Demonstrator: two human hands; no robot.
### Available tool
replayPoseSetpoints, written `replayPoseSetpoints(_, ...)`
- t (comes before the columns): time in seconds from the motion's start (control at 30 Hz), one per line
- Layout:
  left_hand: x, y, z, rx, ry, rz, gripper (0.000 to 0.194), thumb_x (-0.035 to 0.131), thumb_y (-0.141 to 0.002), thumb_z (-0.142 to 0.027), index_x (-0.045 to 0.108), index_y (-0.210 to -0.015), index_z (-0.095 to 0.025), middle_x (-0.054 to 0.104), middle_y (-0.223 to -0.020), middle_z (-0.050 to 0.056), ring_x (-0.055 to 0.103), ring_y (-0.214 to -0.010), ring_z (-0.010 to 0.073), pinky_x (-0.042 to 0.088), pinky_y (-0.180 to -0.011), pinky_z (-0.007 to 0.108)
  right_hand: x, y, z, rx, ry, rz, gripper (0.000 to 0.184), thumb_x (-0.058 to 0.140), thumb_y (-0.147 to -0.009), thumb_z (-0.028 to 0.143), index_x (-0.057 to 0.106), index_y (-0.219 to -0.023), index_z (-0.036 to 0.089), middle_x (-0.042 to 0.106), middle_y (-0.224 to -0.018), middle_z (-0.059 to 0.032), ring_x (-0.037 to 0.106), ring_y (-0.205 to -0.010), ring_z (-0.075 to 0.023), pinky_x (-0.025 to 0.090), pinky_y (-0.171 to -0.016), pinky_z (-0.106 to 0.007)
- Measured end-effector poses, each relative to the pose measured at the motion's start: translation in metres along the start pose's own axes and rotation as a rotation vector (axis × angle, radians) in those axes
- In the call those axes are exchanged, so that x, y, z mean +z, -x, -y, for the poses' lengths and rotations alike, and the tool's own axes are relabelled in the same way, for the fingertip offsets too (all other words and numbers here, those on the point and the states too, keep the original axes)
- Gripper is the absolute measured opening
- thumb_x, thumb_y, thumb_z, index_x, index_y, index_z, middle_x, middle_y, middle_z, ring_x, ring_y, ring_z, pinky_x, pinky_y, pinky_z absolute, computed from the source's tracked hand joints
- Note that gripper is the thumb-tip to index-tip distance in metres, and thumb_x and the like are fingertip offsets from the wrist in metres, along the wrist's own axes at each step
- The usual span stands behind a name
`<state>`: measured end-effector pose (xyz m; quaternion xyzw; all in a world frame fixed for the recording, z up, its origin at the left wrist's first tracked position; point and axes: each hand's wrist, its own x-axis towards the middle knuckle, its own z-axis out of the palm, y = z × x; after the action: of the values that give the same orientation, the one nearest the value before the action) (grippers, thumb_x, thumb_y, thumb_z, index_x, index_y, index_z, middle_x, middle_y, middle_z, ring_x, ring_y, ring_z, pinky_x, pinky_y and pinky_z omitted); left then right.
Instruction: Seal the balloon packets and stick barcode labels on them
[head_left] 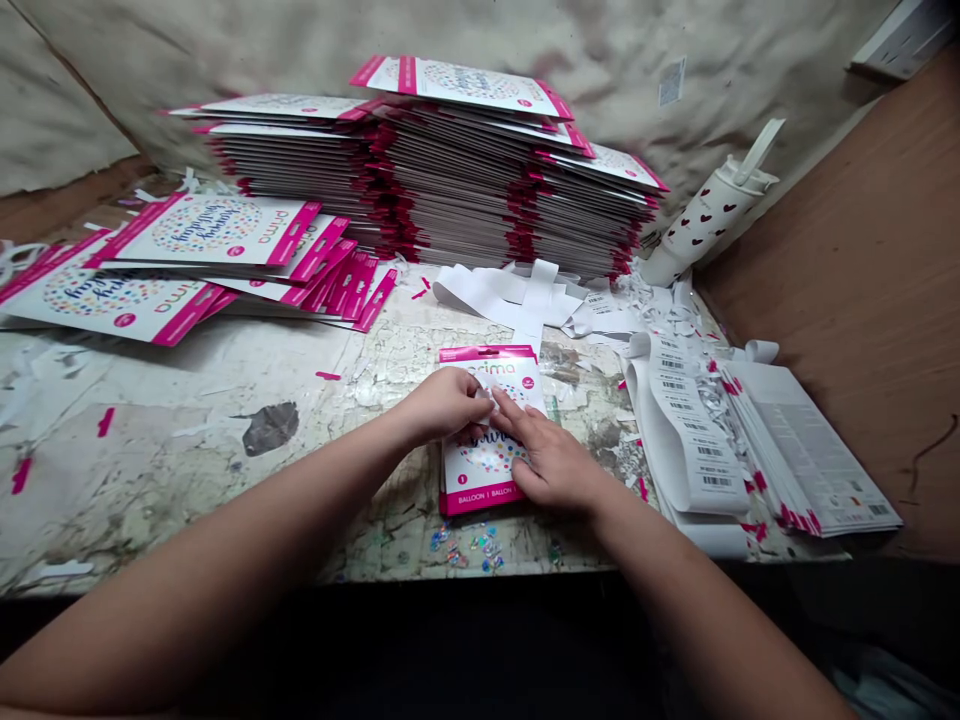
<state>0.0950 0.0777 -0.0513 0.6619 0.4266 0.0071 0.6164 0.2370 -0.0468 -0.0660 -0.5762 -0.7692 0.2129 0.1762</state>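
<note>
A white and pink balloon packet (480, 475) lies face up on the table in front of me, its hang-hole edge pointing away. My left hand (454, 405) is closed in a pinch above the packet's middle. Something small and pale shows at those fingertips, too small to name. My right hand (551, 455) rests on the right half of the packet, fingers stretched out and its forefinger close to the left fingertips. Both hands partly cover the printed front.
Tall stacks of packets (450, 180) stand along the back. Loose packets (210, 235) lie fanned at the left. A barcode label strip (694, 440), a leaning packet pile (817, 450) and a heart-patterned tumbler (705, 220) are at the right. Confetti (487, 548) lies near the front edge.
</note>
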Motion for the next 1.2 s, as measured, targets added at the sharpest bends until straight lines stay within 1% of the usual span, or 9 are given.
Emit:
replayPoseSetpoints(0.27,0.003,-0.002,0.005,0.012,-0.072,-0.017,0.013,0.056,-0.067,-0.028,0.057,-0.062,-0.016,0.060,-0.049,0.001,0.057,-0.046,0.0139,0.043,-0.045,0.022,-0.001,0.001,-0.001,0.018,-0.143,-0.029,0.087,0.042,-0.068,0.012,0.002,-0.145,0.019,0.036,-0.144,-0.0086,0.036,-0.130,-0.0229,0.027,-0.108,-0.049)
replayPoseSetpoints(0.43,0.007,-0.002,-0.001,0.002,-0.137,-0.012,0.013,0.055,-0.067,-0.027,0.054,-0.060,-0.017,0.059,-0.049,0.002,0.055,-0.044,0.0146,0.041,-0.043,0.024,-0.002,0.006,-0.008,-0.058,-0.216,-0.143,0.096,0.046,-0.063,0.010,-0.001,-0.145,0.023,0.004,-0.154,-0.0043,0.012,-0.139,-0.0229,0.021,-0.111,-0.046)
replayPoseSetpoints(0.67,0.003,0.012,-0.012,0.125,-0.318,0.028,0.017,0.054,-0.069,-0.027,0.065,-0.065,-0.015,0.061,-0.057,0.003,0.058,-0.056,0.0180,0.045,-0.054,0.027,0.009,0.007,-0.006,-0.044,-0.137,-0.146,0.089,0.045,-0.064,0.008,0.010,-0.145,0.022,0.022,-0.150,-0.0039,0.017,-0.138,-0.0254,0.023,-0.111,-0.047)
replayPoseSetpoints(0.77,0.015,0.031,0.004,0.354,-0.522,-0.239,0.026,0.048,-0.078,-0.025,0.067,-0.093,-0.016,0.067,-0.095,0.009,0.060,-0.092,0.0237,0.046,-0.082,0.034,0.011,0.005,-0.005,-0.039,-0.145,-0.162,0.089,0.044,-0.065,0.008,0.008,-0.145,0.024,0.024,-0.149,-0.0048,0.026,-0.135,-0.0247,0.029,-0.109,-0.047)
replayPoseSetpoints(0.87,0.042,0.045,0.032,0.523,-0.856,-0.514,0.047,0.042,-0.086,-0.032,0.049,-0.125,-0.008,0.046,-0.134,0.019,0.037,-0.127,0.0321,0.032,-0.103,0.047,0.011,0.005,-0.004,-0.053,-0.146,-0.168,0.089,0.045,-0.067,0.009,0.006,-0.145,0.025,0.024,-0.149,-0.0048,0.031,-0.133,-0.0240,0.033,-0.106,-0.047)
replayPoseSetpoints(0.93,0.058,0.049,0.049,0.484,-0.999,-0.498,0.058,0.040,-0.087,-0.037,0.039,-0.132,-0.001,0.033,-0.142,0.024,0.023,-0.134,0.0354,0.026,-0.106,0.051,0.010,0.007,-0.005,-0.085,-0.106,-0.189,0.089,0.047,-0.067,0.010,0.006,-0.145,0.025,0.025,-0.149,-0.0057,0.028,-0.134,-0.0243,0.033,-0.106,-0.047)
replayPoseSetpoints(1.03,0.070,0.048,0.062,0.431,-1.052,-0.487,0.061,0.034,-0.090,-0.040,0.033,-0.135,0.001,0.026,-0.144,0.025,0.017,-0.136,0.0340,0.024,-0.108,0.049,0.011,0.014,-0.004,-0.053,0.046,-0.303,0.089,0.048,-0.070,0.012,0.003,-0.145,0.022,0.027,-0.148,-0.0090,0.021,-0.137,-0.0261,0.028,-0.108,-0.051)
replayPoseSetpoints(1.1,0.070,0.047,0.064,0.445,-1.031,-0.500,0.062,0.031,-0.091,-0.042,0.030,-0.137,0.000,0.022,-0.146,0.024,0.015,-0.137,0.0321,0.024,-0.108,0.047,0.013,0.021,-0.004,-0.002,0.132,-0.325,0.089,0.047,-0.072,0.013,-0.003,-0.145,0.019,0.030,-0.146,-0.0126,0.027,-0.135,-0.0270,0.025,-0.107,-0.054)
replayPoseSetpoints(1.2,0.067,0.047,0.063,0.463,-1.002,-0.495,0.063,0.031,-0.091,-0.043,0.026,-0.138,-0.001,0.017,-0.147,0.024,0.013,-0.137,0.0301,0.024,-0.109,0.047,0.015,0.025,-0.004,0.006,0.138,-0.245,0.090,0.044,-0.072,0.013,-0.009,-0.144,0.014,0.035,-0.143,-0.0160,0.039,-0.128,-0.0258,0.027,-0.106,-0.054)
